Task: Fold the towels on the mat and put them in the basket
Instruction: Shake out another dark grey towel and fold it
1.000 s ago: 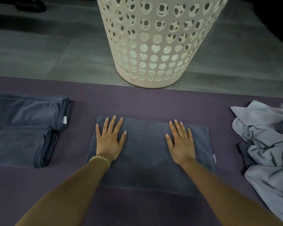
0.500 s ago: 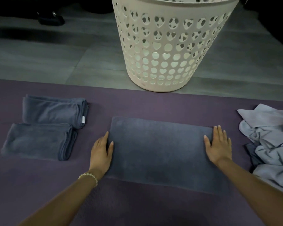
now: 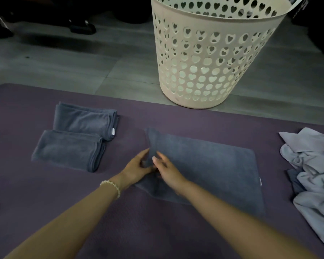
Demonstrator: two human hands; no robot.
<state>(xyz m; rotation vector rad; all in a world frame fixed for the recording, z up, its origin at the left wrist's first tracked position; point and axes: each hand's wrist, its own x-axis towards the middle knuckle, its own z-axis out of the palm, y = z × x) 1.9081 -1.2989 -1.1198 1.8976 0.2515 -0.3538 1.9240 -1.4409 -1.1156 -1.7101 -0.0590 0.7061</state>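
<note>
From where I stand, 2 folded towels [image 3: 71, 148] lie side by side on the left of the mat [image 3: 157, 230], not yet in the basket [image 3: 213, 58], which stands on the floor just beyond the mat's far edge. The middle towel [image 3: 209, 165] lies flat on the mat, only partly folded. The left hand [image 3: 136, 170] pinches its bunched left edge; the right hand [image 3: 169, 173] touches the same spot, too blurred to say whether it grips. A crumpled pile [image 3: 314, 171] waits on the right, so I judge most of the folding and all of the loading remain.
</note>
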